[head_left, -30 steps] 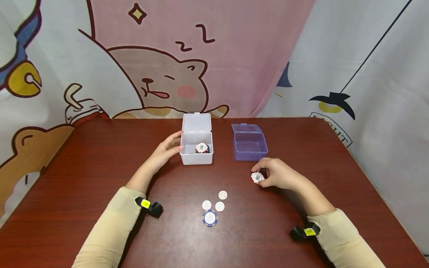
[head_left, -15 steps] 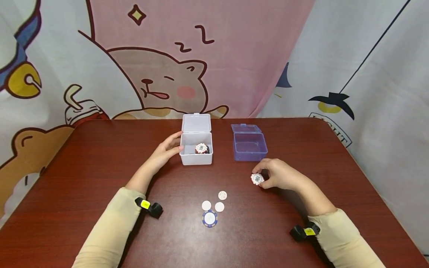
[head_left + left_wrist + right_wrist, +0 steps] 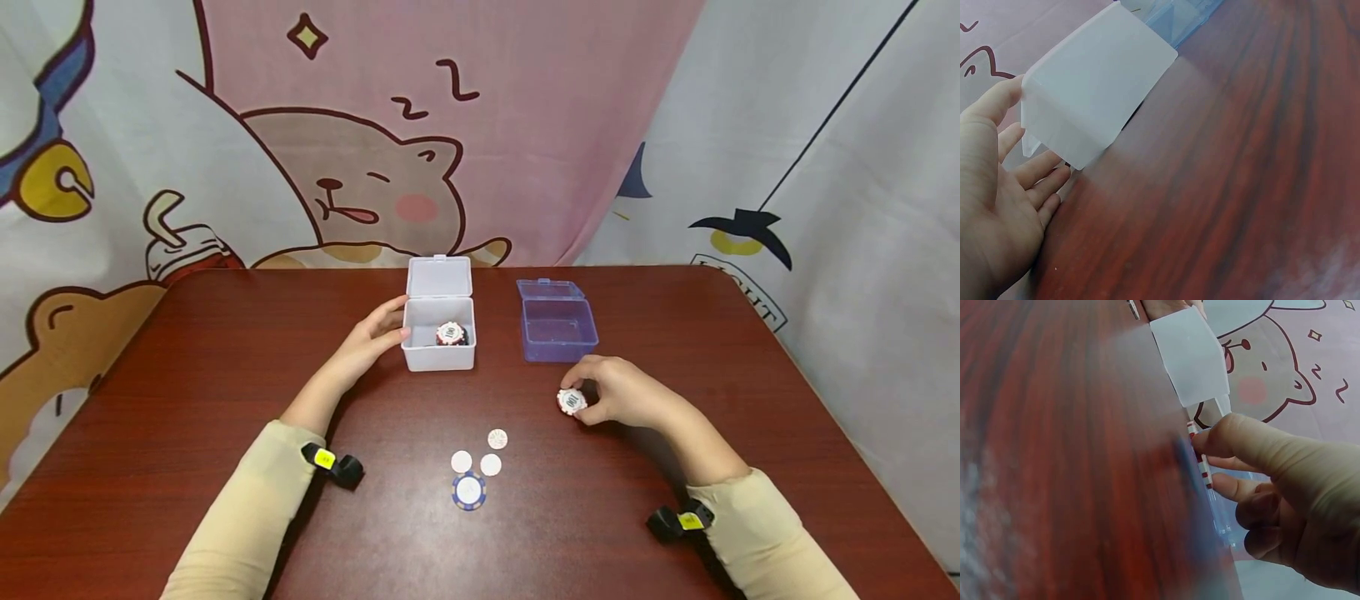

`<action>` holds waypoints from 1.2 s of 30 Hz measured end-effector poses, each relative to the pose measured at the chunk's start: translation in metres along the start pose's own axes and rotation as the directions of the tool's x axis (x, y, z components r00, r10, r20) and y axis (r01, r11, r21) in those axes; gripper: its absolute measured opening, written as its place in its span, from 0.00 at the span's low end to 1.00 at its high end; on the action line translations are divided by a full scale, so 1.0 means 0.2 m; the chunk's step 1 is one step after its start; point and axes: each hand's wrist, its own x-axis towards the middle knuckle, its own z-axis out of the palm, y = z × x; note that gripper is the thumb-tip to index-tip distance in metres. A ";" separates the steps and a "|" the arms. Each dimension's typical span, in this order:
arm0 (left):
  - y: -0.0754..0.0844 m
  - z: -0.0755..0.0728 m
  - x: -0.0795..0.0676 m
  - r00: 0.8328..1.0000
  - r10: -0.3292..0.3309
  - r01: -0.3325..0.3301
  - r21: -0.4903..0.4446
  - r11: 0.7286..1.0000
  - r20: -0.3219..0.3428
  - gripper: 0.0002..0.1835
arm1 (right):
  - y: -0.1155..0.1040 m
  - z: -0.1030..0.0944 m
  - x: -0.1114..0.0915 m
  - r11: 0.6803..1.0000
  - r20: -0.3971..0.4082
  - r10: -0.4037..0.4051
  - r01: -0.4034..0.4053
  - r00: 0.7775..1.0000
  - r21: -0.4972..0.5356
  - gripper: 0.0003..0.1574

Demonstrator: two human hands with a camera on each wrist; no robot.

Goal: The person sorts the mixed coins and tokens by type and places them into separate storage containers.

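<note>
My right hand pinches a red-and-white poker chip marked 100 between thumb and fingers, low over the table in front of the purple box. Its striped edge shows between the fingertips in the right wrist view. My left hand rests against the left side of an opened white plastic box, thumb at the rim and fingers extended along the side. In that box lies a red-and-white poker chip, with darker chips partly hidden beneath it. To the right stands an opened translucent purple box, its interior bare.
Nearer on the brown table lie a blue-and-white poker chip, two small white discs, one a white disc, and a patterned pale disc. A printed curtain hangs behind the far edge.
The right hand has shifted slightly left and toward the near side with the poker chip, whose face turns a little. The left hand keeps its place at the white box.
</note>
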 end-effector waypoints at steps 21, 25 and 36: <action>-0.01 -0.01 0.00 1.000 -0.006 0.006 0.005 1.000 0.000 0.32 | -0.19 -0.02 0.22 0.998 -0.085 -0.057 0.060 0.995 0.034 0.19; -0.01 -0.01 0.00 1.000 0.006 -0.006 0.007 1.000 0.001 0.32 | -0.22 -0.02 0.27 0.997 -0.101 -0.077 0.079 0.992 0.020 0.19; -0.01 -0.01 0.00 1.000 0.005 -0.005 0.017 1.000 -0.003 0.32 | -0.29 -0.07 0.44 0.992 -0.114 -0.123 0.123 0.986 -0.003 0.20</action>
